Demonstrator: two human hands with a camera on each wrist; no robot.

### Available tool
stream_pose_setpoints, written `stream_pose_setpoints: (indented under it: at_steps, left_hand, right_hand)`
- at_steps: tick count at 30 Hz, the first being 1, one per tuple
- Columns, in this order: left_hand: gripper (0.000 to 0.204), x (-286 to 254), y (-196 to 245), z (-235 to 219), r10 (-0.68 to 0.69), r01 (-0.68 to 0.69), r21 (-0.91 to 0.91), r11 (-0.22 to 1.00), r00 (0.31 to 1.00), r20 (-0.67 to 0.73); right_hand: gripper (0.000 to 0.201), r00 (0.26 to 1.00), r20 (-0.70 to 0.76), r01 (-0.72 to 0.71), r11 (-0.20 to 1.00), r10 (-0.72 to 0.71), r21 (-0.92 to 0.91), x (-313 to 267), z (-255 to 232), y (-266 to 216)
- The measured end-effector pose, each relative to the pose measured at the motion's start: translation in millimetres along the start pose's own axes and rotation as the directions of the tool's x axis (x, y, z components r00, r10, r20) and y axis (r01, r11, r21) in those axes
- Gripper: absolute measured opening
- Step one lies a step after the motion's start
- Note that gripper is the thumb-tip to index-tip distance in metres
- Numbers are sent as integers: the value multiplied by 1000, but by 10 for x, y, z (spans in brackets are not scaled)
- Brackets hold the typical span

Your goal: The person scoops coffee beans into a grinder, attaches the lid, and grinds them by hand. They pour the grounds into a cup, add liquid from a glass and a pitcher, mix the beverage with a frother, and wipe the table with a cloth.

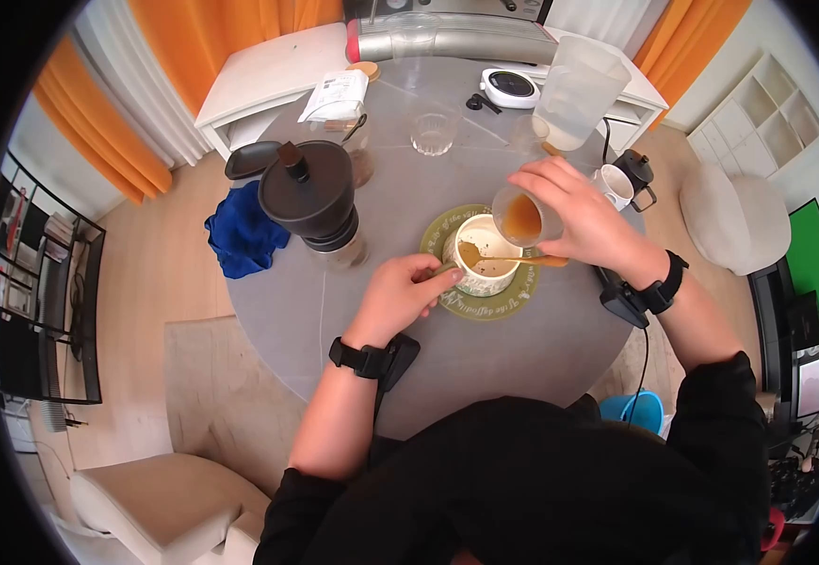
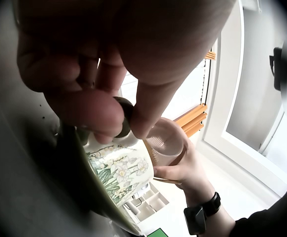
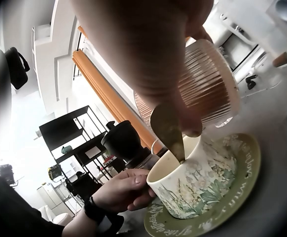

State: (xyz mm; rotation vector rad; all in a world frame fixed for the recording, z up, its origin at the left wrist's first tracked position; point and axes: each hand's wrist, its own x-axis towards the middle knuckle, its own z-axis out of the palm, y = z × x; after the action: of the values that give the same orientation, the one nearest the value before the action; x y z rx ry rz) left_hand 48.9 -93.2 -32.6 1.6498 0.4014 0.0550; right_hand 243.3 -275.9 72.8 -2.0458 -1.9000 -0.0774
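Observation:
A white floral cup (image 3: pixel 195 185) stands on a green saucer (image 1: pixel 511 306) with white lettering round its rim. My left hand (image 1: pixel 400 294) pinches the cup's handle, thumb and fingers together, as the left wrist view shows. In my right hand (image 1: pixel 583 212) is a ribbed glass (image 3: pixel 210 84) with brown liquid, tilted over the cup's right rim. A gold-coloured spoon (image 1: pixel 551 261) lies in the cup, its bowl inside and its handle sticking out rightward below my right hand. Brown specks mark the cup's inner wall.
Left on the grey round table (image 1: pixel 409 367) stand a black-topped coffee grinder (image 1: pixel 310 193) and a crumpled blue cloth (image 1: pixel 243 231). Toward the back are a clear glass (image 1: pixel 433 132), a white scale (image 1: pixel 510 88) and a large water pitcher (image 1: pixel 579 94). A white mug (image 1: pixel 614 185) stands at right.

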Motion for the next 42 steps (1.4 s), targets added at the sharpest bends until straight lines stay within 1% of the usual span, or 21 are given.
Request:
stream_pose_setpoints:
  at_steps: [1,5,7,9,11,13,15,16,18,19,21,25,27,28,30,34,36,37,39,40,42]
  left_hand:
    - [28,0,1,-1,3,-3,10,1000,1000,-2]
    - [29,8,-32,-2,23,-23,11,1000,1000,-6]
    - [30,1,-17,-7,49,-48,79,996,999,-9]
    - [31,-4,-25,3,55,-53,71,996,998,-23]
    - [32,-13,-23,5,62,-60,64,996,997,-38]
    - [34,-19,-14,4,83,-77,117,990,996,-43]
    - [35,-11,-28,3,93,-87,123,989,994,-49]
    - [36,-5,-37,3,105,-97,137,986,993,-48]
    - [36,13,-83,10,136,-127,142,982,989,-58]
    - [37,19,-96,14,168,-156,150,976,984,-67]
    - [37,21,-95,14,168,-157,151,976,983,-67]
    - [36,16,-91,10,172,-160,156,975,983,-65]
    - [36,22,-111,15,182,-170,150,974,981,-70]
    - [36,25,-116,18,192,-180,145,973,979,-74]
    - [36,23,-108,17,186,-175,138,975,980,-70]
    - [35,34,-137,26,205,-194,128,973,976,-74]
    - [35,25,-123,21,200,-190,130,973,977,-71]
    - [35,25,-115,16,194,-184,128,975,979,-70]
    - [35,27,-111,20,184,-174,125,977,980,-75]
    - [35,20,-111,22,174,-164,127,978,982,-77]
    - [34,2,-84,13,156,-146,120,982,985,-79]
  right_hand:
    - [81,1000,4,3,1000,-3,0,16,-7,-7]
    - [82,997,60,61,990,-53,-129,70,-27,-74]
    - [82,994,79,81,983,-69,-166,98,-47,-119]
    - [82,990,104,116,959,-92,-259,114,-66,-167]
    - [81,987,111,145,945,-117,-294,130,-81,-219]
    - [81,983,118,173,929,-142,-328,154,-115,-276]
    - [72,973,149,224,882,-177,-415,180,-155,-333]
    - [72,972,154,227,881,-178,-415,186,-153,-343]
    - [58,962,147,275,805,-232,-526,190,-154,-359]
    - [58,961,149,275,804,-231,-527,191,-162,-377]
    - [47,942,148,326,725,-300,-607,206,-191,-428]
    - [45,932,163,346,662,-324,-665,211,-213,-528]
    - [46,895,173,392,538,-411,-747,197,-179,-535]
    - [46,895,174,392,537,-412,-747,192,-166,-533]
    - [46,860,218,457,509,-460,-729,184,-143,-532]
    - [45,882,180,408,517,-436,-752,187,-138,-534]
    - [46,871,219,465,594,-440,-656,176,-121,-475]
    - [46,871,218,464,593,-439,-658,175,-114,-437]
    - [49,913,178,388,646,-368,-658,171,-94,-343]
    - [49,911,181,392,646,-370,-655,155,-75,-288]
    - [56,930,186,366,771,-316,-520,119,-41,-187]
